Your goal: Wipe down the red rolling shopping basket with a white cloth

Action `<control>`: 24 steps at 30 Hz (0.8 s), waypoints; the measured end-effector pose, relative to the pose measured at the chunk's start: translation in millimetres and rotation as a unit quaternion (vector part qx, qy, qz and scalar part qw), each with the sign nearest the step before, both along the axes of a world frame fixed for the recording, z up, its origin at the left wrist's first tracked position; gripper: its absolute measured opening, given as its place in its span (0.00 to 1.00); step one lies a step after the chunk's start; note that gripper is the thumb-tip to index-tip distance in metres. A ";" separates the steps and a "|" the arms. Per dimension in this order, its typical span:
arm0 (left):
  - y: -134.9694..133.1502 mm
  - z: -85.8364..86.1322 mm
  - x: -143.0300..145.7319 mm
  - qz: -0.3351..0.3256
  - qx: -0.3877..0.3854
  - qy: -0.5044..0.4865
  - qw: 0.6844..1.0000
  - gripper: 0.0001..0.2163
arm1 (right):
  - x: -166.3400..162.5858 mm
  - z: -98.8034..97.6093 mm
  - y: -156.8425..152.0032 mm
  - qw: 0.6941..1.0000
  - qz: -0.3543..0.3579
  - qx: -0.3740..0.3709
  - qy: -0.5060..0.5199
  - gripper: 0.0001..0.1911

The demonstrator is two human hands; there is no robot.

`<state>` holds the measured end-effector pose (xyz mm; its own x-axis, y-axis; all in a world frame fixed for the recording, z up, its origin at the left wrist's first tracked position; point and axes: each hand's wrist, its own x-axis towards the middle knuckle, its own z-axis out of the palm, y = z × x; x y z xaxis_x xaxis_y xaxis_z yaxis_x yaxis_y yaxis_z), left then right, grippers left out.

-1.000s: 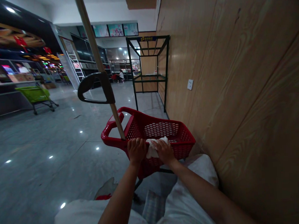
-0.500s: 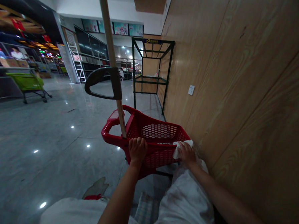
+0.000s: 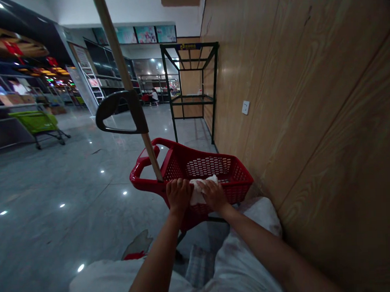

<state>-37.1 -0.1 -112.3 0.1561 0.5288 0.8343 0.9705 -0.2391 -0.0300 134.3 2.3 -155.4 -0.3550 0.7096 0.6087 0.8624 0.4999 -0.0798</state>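
A red plastic shopping cart (image 3: 242, 176) with perforated basket walls stands in front of my knees. My left hand (image 3: 179, 194) is closed over the near rim, close to the cart's handle end. Just right of it, my right hand (image 3: 212, 194) presses a white cloth (image 3: 197, 192) onto the same rim, its fingers curled over the cloth. A wooden pole (image 3: 116, 50) with a dark grey loop handle (image 3: 123, 112) rises at the cart's handle end, leaning left. The pole's lower end is hidden behind the rim.
A wood-panelled wall (image 3: 278, 115) with a white socket (image 3: 245, 107) runs close along my right. Ahead stands a dark metal rack (image 3: 192, 98). A green shopping cart (image 3: 37, 123) is at the far left, and a person (image 3: 153, 96) crouches in the background.
My right hand has slid the white cloth leftward along the rim, up beside my left hand. The pole appears tilted further left. My left hand keeps its grip.
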 end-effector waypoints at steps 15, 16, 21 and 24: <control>1.5 3.9 11.3 0.011 -0.025 -0.043 0.999 0.11 | 100.8 -20.2 7.0 0.984 -0.177 -0.001 0.034 0.18; 1.9 3.6 11.2 0.011 -0.030 -0.041 0.999 0.11 | 81.8 -15.0 5.2 0.984 -0.171 -0.011 0.040 0.19; 0.9 1.4 5.4 0.007 -0.036 -0.028 0.999 0.09 | -31.3 12.6 -5.2 0.995 -0.044 -0.033 0.081 0.22; -0.8 1.3 -0.1 -0.004 -0.034 -0.015 0.999 0.08 | -65.0 20.5 -7.3 0.992 -0.041 -0.027 0.119 0.23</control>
